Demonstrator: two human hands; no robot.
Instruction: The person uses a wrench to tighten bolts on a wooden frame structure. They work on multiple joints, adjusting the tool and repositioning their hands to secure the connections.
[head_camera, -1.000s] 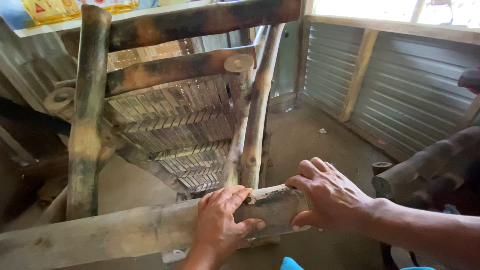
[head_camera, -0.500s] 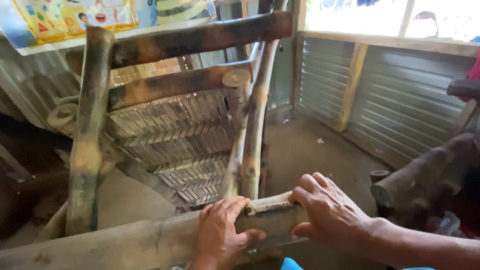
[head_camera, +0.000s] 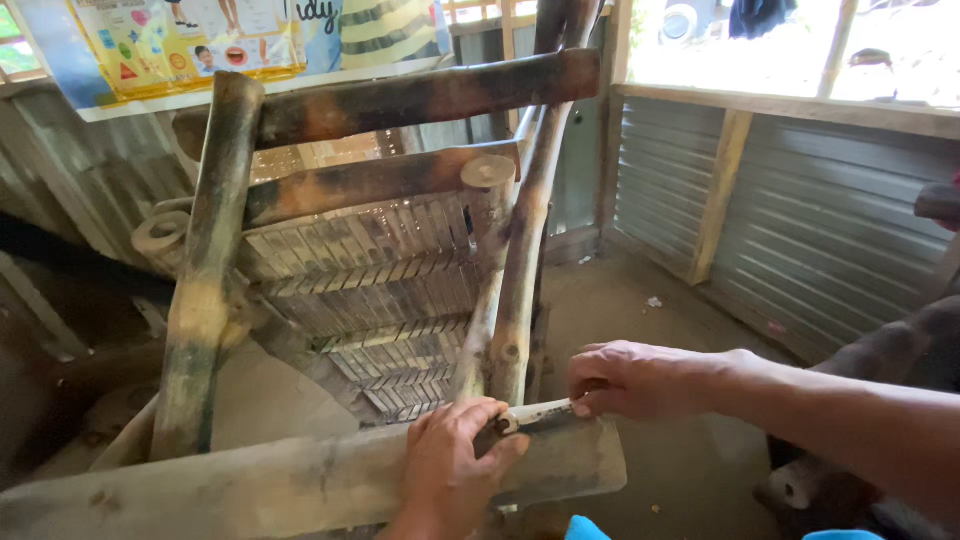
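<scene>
— Hands, status?
— Left hand (head_camera: 455, 470) grips the bamboo pole (head_camera: 250, 490); right hand (head_camera: 640, 380) pinches a pale strip (head_camera: 535, 413) against it.
— Surroundings?
— Bamboo chair frame (head_camera: 380, 240) directly behind, metal wall (head_camera: 830, 230) beyond.

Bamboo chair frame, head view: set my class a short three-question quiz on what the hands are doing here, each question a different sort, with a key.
1. True or false: both hands rest on the thick bamboo pole lying across the bottom of the view.
2. Multiple choice: what is the thin pale strip stretched between? A) the two upright poles B) the left hand and the right hand C) the wall and the floor.
3. Fill in: behind the poles, the panel of the chair frame is made of woven ____.

Key: 1 false, only the left hand rests on it; 2 B; 3 slats.
</scene>
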